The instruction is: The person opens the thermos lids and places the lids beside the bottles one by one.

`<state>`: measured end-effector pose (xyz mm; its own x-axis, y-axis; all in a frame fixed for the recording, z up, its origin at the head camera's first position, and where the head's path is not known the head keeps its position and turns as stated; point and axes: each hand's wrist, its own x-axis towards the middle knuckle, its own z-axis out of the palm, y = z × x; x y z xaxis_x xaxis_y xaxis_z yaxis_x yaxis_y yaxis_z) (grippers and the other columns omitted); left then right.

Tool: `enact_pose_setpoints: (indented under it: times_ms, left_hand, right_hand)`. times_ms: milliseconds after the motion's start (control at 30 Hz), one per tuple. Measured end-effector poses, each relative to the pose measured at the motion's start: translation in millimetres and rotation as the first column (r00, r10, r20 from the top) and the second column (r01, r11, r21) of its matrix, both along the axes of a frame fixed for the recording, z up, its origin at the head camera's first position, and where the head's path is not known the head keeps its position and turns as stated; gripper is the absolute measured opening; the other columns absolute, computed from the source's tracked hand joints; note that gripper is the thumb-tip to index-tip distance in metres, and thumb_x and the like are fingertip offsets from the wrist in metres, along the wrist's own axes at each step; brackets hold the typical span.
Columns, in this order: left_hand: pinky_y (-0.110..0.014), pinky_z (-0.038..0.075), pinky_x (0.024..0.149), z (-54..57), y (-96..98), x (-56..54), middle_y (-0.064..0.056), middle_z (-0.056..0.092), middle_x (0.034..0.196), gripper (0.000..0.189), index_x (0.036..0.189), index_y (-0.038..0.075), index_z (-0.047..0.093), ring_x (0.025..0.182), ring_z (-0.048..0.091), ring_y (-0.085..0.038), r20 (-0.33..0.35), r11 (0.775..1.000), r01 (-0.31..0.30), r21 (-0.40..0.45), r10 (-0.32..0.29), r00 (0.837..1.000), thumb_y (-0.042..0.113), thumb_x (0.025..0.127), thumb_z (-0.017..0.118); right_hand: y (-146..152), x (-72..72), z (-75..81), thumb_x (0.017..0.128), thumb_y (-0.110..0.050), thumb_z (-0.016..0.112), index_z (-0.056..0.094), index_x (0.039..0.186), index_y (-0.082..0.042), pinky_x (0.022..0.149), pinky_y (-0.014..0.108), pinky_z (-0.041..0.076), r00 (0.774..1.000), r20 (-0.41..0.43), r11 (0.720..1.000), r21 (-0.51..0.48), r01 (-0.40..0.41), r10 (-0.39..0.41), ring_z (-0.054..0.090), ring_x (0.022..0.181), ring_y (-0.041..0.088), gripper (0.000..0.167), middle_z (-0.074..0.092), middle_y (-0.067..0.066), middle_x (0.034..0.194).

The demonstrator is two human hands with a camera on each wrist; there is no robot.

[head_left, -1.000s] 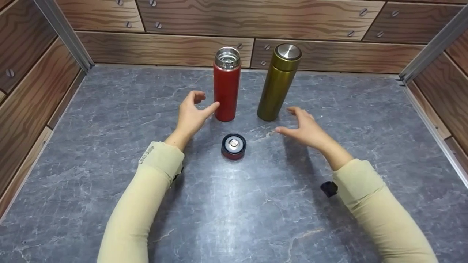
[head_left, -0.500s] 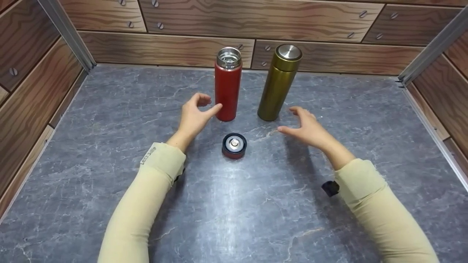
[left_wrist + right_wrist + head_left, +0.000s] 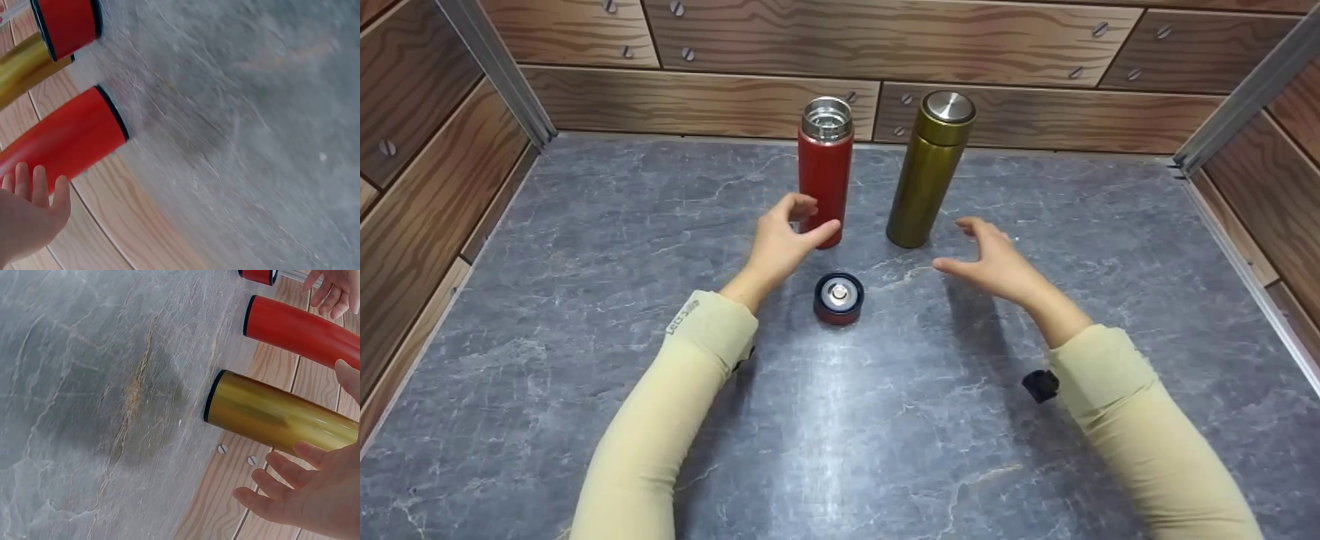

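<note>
From seven and five o'clock, two pale yellow-green sleeves [image 3: 637,442] extend over the grey, marble-patterned table [image 3: 885,420]. Farther up, near the middle, a round red lid [image 3: 838,298] with a dark rim lies upside down, its silvery underside showing, at about five o'clock from the left grip [image 3: 781,240] and between eight and nine from the right grip [image 3: 994,261].

The relation that counts, I judge, is with the tall red cylindrical bottle [image 3: 829,169]: uncapped, silver-necked, it stands upright, long axis vertical, at about two o'clock from the left grip, clearly the nearer hand. That grip is spread wide, thumb parted from fingers, and holds nothing; it overlaps the bottle's lower part, though whether it touches I cannot tell.

The right grip, also wide and holding nothing, hangs near a tall olive-gold cylindrical bottle [image 3: 922,180] with a steel-topped cap, upright at ten o'clock from it and apart from its fingers. At twelve o'clock runs a brown wood-patterned wall [image 3: 697,101].
</note>
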<state>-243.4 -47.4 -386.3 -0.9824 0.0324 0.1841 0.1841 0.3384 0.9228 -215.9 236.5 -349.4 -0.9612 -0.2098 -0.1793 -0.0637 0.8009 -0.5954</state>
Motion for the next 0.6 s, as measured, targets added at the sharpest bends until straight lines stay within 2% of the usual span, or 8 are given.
enact_pose_setpoints:
  times_ms: [367,600]
  left_hand:
    - [-0.033,0.042,0.099,7.8,20.3,2.6,-0.009,0.060,0.117,0.049,0.119,0.005,0.055,0.110,0.055,-0.020,0.045,0.994,0.098,-0.042,-0.096,0.994,0.029,0.080,0.072]
    - [-0.032,0.041,0.100,17.5,33.6,-2.1,-0.007,0.057,0.124,0.055,0.124,0.009,0.051,0.114,0.053,-0.019,0.086,0.983,0.154,-0.104,-0.146,0.986,0.035,0.080,0.071]
  right_hand:
    - [5.9,-0.6,1.9,0.085,-0.045,0.063,0.024,0.144,0.000,0.110,0.056,0.023,1.000,0.000,1.000,-0.011,0.005,-0.005,0.025,0.136,0.040,0.084,0.027,0.024,0.148]
    - [11.6,-0.5,2.6,0.085,-0.043,0.062,0.025,0.144,0.001,0.110,0.056,0.022,1.000,-0.007,1.000,-0.011,0.005,-0.005,0.024,0.136,0.041,0.082,0.027,0.026,0.147]
